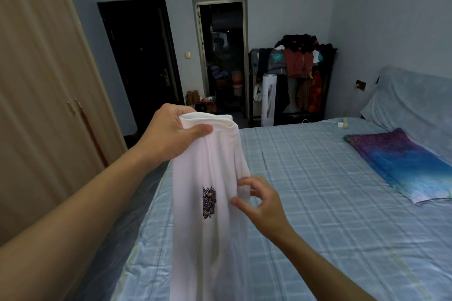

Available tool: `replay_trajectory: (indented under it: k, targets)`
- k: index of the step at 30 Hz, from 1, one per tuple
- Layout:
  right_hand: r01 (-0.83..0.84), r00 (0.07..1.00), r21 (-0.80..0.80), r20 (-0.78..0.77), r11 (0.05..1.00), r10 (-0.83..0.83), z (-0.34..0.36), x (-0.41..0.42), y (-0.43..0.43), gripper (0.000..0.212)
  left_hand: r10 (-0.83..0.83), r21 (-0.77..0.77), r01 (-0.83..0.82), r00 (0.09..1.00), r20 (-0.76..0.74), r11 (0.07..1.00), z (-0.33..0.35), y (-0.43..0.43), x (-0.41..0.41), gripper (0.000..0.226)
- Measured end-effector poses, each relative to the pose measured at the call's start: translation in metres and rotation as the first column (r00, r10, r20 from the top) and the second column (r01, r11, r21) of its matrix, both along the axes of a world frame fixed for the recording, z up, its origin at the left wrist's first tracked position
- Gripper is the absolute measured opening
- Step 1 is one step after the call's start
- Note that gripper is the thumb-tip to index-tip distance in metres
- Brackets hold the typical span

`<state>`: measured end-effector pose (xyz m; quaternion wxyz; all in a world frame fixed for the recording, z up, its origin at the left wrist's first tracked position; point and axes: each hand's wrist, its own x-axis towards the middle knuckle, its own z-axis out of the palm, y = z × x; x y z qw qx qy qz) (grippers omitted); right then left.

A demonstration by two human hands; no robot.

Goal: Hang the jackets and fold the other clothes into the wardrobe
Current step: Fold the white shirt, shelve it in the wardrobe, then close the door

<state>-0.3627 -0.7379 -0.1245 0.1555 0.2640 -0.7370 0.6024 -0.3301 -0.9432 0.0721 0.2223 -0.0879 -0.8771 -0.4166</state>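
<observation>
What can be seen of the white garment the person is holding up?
The white garment looks like thin fabric, with a dark mandala-like print near its middle. It hangs bunched and unfolded, above the edge of the checked bed. The left hand grips its hemmed top edge; the right hand pinches a fold at its side. Its bottom runs out of frame.

Garment (210,232) hanging below left hand (168,134) grip, right hand (261,203) pinching its edge lower right, wardrobe (36,80) left of grip, bed (318,215) beneath and right, pillow (403,164) on bed far right, doorway (222,56) behind grip, clothes rack (300,76) behind right.
</observation>
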Motion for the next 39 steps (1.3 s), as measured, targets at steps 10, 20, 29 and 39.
replay_trajectory:
  k: [10, 20, 29, 39]
  targets:
    - [0.127, 0.979, -0.072, 0.168, 0.989, -0.113, -0.006, -0.002, -0.006, 0.024, -0.009, 0.043, 0.009, 1.000, 0.011, 0.999, -0.004, -0.008, 0.008, 0.009]
    - [0.084, 0.978, 0.002, 0.192, 0.996, -0.082, -0.016, -0.015, -0.021, 0.017, -0.060, 0.010, 0.061, 0.998, -0.027, 0.998, -0.006, -0.013, 0.014, 0.008]
    - [0.026, 0.991, -0.045, 0.133, 0.999, -0.020, 0.022, -0.032, 0.002, 0.011, 0.065, 0.000, -0.065, 0.995, -0.075, 0.998, 0.012, -0.060, 0.012, 0.010]
    - [0.028, 0.986, 0.049, -0.168, 0.998, -0.019, 0.101, -0.044, 0.051, 0.017, 0.095, 0.082, -0.081, 0.977, -0.189, 0.993, 0.032, -0.069, 0.004, 0.014]
